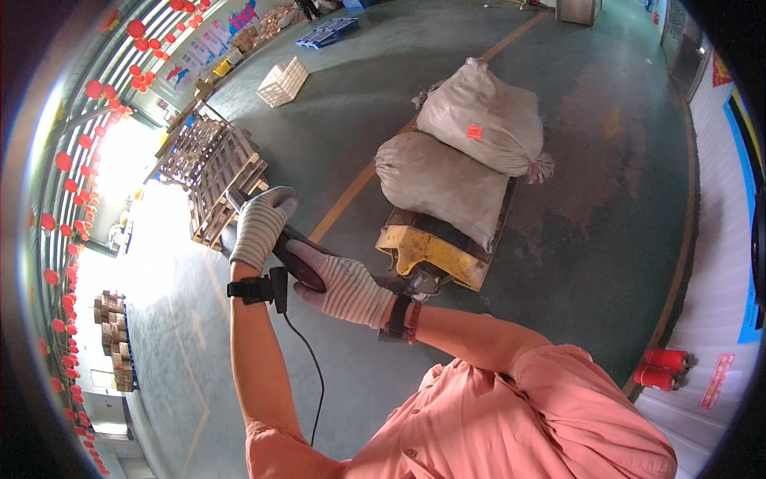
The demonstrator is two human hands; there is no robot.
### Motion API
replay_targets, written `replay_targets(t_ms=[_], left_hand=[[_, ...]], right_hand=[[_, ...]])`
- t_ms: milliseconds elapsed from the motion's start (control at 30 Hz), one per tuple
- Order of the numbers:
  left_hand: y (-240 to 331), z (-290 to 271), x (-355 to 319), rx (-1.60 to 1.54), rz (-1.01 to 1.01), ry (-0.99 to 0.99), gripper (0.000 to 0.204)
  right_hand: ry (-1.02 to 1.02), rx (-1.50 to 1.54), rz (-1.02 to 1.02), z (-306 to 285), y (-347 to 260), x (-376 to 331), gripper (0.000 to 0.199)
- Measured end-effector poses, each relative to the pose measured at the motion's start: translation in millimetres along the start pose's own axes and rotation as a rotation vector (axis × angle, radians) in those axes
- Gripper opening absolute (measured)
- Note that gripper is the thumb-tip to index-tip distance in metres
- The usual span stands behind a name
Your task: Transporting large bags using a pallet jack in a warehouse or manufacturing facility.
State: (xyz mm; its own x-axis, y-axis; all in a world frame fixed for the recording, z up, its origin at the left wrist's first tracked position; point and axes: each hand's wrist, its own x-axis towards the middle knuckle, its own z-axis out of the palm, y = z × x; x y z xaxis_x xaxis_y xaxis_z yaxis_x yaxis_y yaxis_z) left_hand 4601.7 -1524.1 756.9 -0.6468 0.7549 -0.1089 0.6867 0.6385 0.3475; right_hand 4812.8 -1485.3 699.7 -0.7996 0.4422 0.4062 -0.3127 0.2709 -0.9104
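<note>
Both of my hands wear striped knit work gloves. My left hand (263, 229) is wrapped round the far end of a black pallet jack handle (300, 268). Closer to the jack's body, my right hand (349, 289) grips the other end of the same handle. The scuffed yellow body of the pallet jack (431, 254) sits just beyond my right forearm. On it lie two stuffed pale woven sacks, a nearer sack (443, 185) and a farther sack (485, 112) with an orange tag and a tied end.
Wooden pallets (223, 180) stand to the left. Farther off are a cream plastic crate (282, 82) and a blue pallet (327, 33). Red fire extinguishers (662, 369) stand by the right wall. Stacked cartons (114, 339) line the left side, and a yellow line (347, 203) crosses the floor.
</note>
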Motion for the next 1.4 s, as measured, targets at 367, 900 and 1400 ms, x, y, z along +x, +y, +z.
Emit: replay_targets(t_ms=[367, 900, 1400], left_hand=[[-23, 9, -2, -0.067, 0.008, -0.023, 0.033], [-48, 31, 0, -0.088, 0.054, 0.067, 0.026], [-30, 29, -2, -0.110, 0.096, 0.249, 0.022]], right_hand=[[-0.030, 0.021, -0.003, 20, 22, -2, 0.055], [-0.051, 0.090, 0.007, 29, 41, -7, 0.058], [-0.209, 0.101, 0.038, 32, 62, 0, 0.073]])
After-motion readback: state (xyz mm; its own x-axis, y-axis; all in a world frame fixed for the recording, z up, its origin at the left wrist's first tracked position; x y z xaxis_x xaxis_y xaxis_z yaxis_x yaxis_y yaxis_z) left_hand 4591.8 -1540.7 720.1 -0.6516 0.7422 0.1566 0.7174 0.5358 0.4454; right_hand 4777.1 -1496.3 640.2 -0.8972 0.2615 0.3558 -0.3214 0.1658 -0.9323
